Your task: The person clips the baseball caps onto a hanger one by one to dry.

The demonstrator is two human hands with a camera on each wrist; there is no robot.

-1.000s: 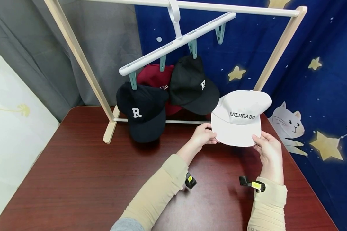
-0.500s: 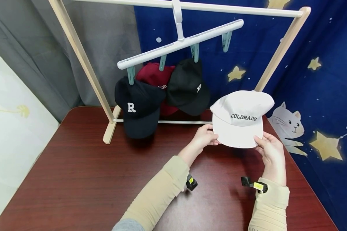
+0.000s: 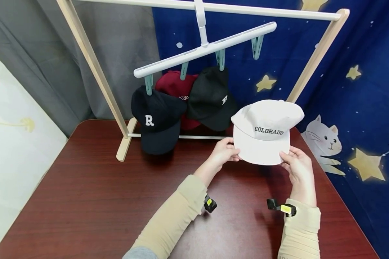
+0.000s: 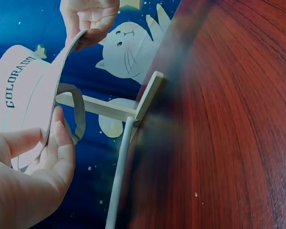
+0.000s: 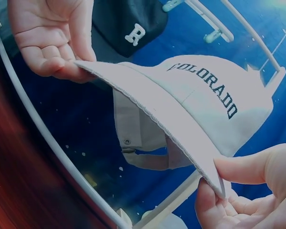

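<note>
A white baseball cap (image 3: pixel 268 124) lettered COLORADO is held up over the table's right part, its front toward me. My left hand (image 3: pixel 223 154) pinches the left side of its brim, thumb on top and fingers underneath. On the opposite side of the brim, my right hand (image 3: pixel 299 165) has the same kind of pinch. In the right wrist view the adjustable back strap (image 5: pixel 150 160) hangs below the crown. Behind and left of it, a navy cap (image 3: pixel 160 120) with an R, a maroon cap (image 3: pixel 175 83) and a black cap (image 3: pixel 210 100) hang from clips on a white hanger (image 3: pixel 204 49).
The hanger tilts, right end higher, with a bare clip (image 3: pixel 256 48) there. It hooks on a rack with a white top bar (image 3: pixel 265 11), wooden posts (image 3: pixel 92 64) and a low rail (image 3: pixel 201 137). The rack stands on a reddish-brown table (image 3: pixel 94 201) before curtains.
The hanger has swung to a lesser tilt, its right end lower and left end higher. Its caps swayed slightly. The white cap moved a little right, then back left, both hands still holding the brim.
</note>
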